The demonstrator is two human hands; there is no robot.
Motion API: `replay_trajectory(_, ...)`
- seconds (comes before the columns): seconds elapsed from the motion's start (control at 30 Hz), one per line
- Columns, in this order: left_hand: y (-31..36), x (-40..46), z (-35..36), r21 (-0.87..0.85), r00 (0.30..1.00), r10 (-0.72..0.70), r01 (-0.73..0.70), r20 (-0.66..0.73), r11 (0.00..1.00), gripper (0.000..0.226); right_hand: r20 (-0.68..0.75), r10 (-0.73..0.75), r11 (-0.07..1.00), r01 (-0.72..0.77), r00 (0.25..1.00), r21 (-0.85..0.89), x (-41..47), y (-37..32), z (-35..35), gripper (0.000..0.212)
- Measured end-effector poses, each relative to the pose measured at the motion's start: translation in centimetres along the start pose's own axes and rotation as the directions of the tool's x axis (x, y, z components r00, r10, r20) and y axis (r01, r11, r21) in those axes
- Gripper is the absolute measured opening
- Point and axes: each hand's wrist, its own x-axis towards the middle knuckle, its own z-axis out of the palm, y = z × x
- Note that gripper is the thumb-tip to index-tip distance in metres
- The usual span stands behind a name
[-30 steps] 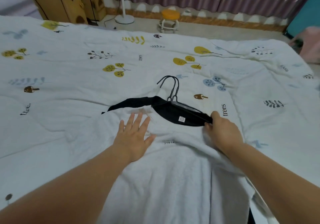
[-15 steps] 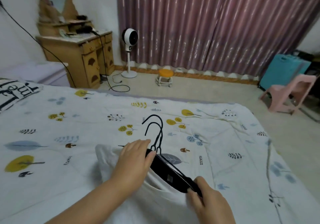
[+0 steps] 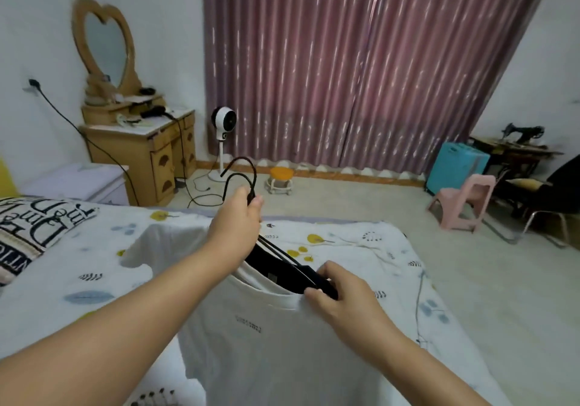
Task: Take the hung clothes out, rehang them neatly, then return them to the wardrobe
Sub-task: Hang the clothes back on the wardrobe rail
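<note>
Both bare arms reach forward, the left hand [image 3: 238,220] raised higher with its fingers curled round the hanger necks [image 3: 251,193] just below the hooks, the right hand [image 3: 337,292] lower and to the right, thumb and fingers pinching the shirt collar [image 3: 282,295] at the hanger's end.

Little can be read here. The pillow [image 3: 37,226] at the left edge of the bed carries large black lettering that appears upside down from this view; the letters "Dme" and "me" can be picked out, with a further row below cut off at the frame edge. The white T-shirt [image 3: 282,343] has 1 short line of small dark print across its chest, too blurred to read. A small pale label on the black garment [image 3: 288,275] inside its collar is also illegible.
</note>
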Motion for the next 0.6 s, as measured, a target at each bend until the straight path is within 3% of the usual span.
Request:
replay_trajectory(0.1,4.1,-1.1,-3.5,-0.037,0.996,0.072,-0.074,-0.062,0.997,0.023,0.196,-0.022,0.991,-0.005,0.98,0.137,-2.9,-5.6,-2.1,0.002)
replay_trajectory(0.2,8.6,-2.5,-6.5,-0.093,0.985,0.151,-0.158,-0.08,0.983,0.024,0.269,-0.128,0.963,0.055,0.954,0.263,-6.1,-10.7,-3.5,0.01)
replay_trajectory(0.3,12.6,-3.8,-9.7,-0.129,0.973,0.201,-0.215,-0.11,0.968,0.024,0.211,-0.218,0.865,0.088,0.953,0.495,-9.3,-14.6,-4.0,0.025)
replay_trajectory(0.37,14.7,-5.2,-11.5,-0.018,0.975,0.193,-0.196,-0.106,0.98,0.011,0.16,-0.25,0.815,0.118,0.955,0.567,-11.0,-16.2,-4.3,0.026)
replay_trajectory(0.43,16.1,-7.2,-12.8,0.106,0.979,0.142,-0.127,-0.149,0.986,0.04,0.109,-0.25,0.793,0.139,0.962,0.593,-12.5,-17.7,-4.8,0.023)
replay_trajectory(0.53,17.7,-11.7,-14.2,-0.062,0.97,0.09,-0.107,-0.225,0.992,0.041,0.061,-0.27,0.775,0.179,0.961,0.606,-14.4,-19.5,-5.9,0.022)
replay_trajectory(0.6,18.6,-14.4,-14.8,-0.267,0.99,0.025,-0.061,-0.137,0.962,0.031,0.044,-0.305,0.763,0.216,0.951,0.61,-15.6,-20.5,-6.5,0.028)
